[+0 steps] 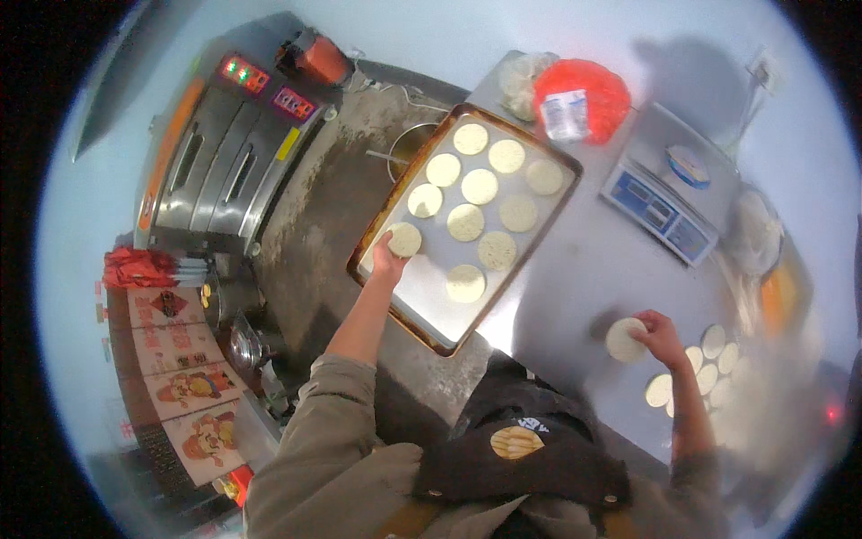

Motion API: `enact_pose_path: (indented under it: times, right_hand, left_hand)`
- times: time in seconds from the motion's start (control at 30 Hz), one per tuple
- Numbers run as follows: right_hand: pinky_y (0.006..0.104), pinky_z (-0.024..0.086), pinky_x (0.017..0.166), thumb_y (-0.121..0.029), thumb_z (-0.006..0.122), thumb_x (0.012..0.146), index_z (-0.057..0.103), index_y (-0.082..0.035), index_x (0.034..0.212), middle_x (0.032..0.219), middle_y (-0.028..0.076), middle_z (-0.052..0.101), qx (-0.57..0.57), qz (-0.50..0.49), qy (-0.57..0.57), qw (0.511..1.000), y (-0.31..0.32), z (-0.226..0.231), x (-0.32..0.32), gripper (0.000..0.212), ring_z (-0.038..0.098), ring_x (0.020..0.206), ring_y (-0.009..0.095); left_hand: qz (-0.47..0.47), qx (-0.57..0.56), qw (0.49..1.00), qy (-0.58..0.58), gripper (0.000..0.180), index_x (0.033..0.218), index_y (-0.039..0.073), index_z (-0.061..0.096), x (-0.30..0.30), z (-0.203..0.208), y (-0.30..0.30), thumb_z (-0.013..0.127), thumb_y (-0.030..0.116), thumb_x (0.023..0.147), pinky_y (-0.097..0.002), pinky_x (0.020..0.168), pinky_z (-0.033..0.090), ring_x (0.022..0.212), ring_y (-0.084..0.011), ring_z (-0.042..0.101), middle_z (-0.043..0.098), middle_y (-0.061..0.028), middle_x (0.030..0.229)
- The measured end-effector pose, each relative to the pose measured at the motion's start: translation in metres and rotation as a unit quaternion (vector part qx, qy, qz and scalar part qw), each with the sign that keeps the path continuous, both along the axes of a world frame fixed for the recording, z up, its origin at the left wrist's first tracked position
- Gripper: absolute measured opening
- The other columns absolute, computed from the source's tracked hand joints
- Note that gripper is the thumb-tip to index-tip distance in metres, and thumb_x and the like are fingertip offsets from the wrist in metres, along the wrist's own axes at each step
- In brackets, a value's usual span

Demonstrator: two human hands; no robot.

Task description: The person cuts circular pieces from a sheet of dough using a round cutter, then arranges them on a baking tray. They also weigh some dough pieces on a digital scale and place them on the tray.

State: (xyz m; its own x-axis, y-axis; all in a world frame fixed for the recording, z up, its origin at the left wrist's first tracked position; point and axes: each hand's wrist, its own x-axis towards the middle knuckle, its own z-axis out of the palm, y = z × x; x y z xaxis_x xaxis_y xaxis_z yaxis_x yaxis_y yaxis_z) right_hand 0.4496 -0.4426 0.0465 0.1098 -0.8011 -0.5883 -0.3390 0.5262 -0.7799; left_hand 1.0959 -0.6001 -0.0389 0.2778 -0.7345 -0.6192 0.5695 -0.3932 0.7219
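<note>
A metal baking tray [422, 292] with a browned rim lies tilted across the left edge of the table. Several flat, pale dough rounds [479, 186] are spread over it in rows. At the tray's left side my left hand [387, 263] has its fingers on the edge of one dough round [406, 240], thumb on top. My right hand [662, 339] pinches another dough round [624, 340] by its right edge, above the grey tabletop. Close to my right forearm, several more rounds [708, 375] lie grouped on the table, partly hidden by the forearm and a blurred patch.
A digital scale [660, 211] with a round lid-like item stands at the table's back right. Behind the tray sit a red plastic bag [588, 99] and a clear bag [525, 85]. A steel oven [224, 162] stands far left, cartons [184, 377] nearer. A pot [409, 148] shows past the tray.
</note>
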Motion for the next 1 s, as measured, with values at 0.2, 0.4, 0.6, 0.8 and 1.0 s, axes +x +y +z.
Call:
enact_pose_path:
  times: [0.2,0.4,0.6,0.8,1.0]
  right_hand:
    - [0.0354,0.056,0.089,-0.019,0.076,0.091,0.069,0.0,0.124,0.111,0.011,0.074,-0.014,0.085,-0.111,0.99,-0.099,-0.021,0.201,0.039,0.07,0.1,0.02]
    - [0.0393,0.053,0.093,-0.031,0.078,0.084,0.071,-0.004,0.121,0.112,0.015,0.072,-0.122,0.152,-0.049,0.98,-0.171,-0.08,0.395,0.046,0.068,0.104,0.031]
    - [0.0385,0.054,0.091,-0.022,0.075,0.088,0.069,0.0,0.121,0.108,0.016,0.075,-0.16,0.127,0.026,0.978,-0.184,-0.104,0.468,0.039,0.071,0.103,0.026]
    - [0.0462,0.048,0.102,-0.019,0.072,0.089,0.061,-0.007,0.136,0.13,0.017,0.064,-0.301,0.152,0.164,0.927,-0.165,-0.059,0.462,0.049,0.058,0.125,0.037]
    - [0.0484,0.046,0.103,-0.016,0.071,0.086,0.06,-0.004,0.128,0.126,0.021,0.058,-0.337,0.063,0.18,0.922,-0.105,-0.035,0.322,0.045,0.056,0.12,0.04]
  left_hand:
    - [0.063,0.02,0.99,-0.124,0.06,0.151,0.009,0.043,0.026,-0.017,-0.026,0.06,0.027,0.096,-0.0535,0.112,0.035,0.131,-0.0296,0.049,0.052,-0.0116,0.142]
    - [0.128,0.052,0.977,-0.162,0.05,0.137,0.001,0.052,0.029,-0.014,-0.02,0.065,0.009,0.09,-0.0349,0.082,0.048,0.097,-0.0196,0.059,0.063,-0.0113,0.11]
    - [0.078,0.146,0.926,-0.339,0.054,0.12,-0.001,0.065,0.033,-0.023,-0.024,0.084,0.015,0.072,-0.0359,0.087,0.055,0.096,-0.0238,0.069,0.072,-0.0139,0.111]
    - [0.06,0.129,0.899,-0.415,0.043,0.112,0.0,0.07,0.037,-0.038,-0.03,0.082,0.01,0.072,-0.0342,0.084,0.057,0.093,-0.0217,0.071,0.075,-0.0113,0.101]
    - [0.057,0.119,0.881,-0.454,0.034,0.108,0.003,0.073,0.057,-0.04,-0.009,0.081,0.013,0.076,-0.0335,0.085,0.056,0.091,-0.0198,0.071,0.076,-0.0084,0.1]
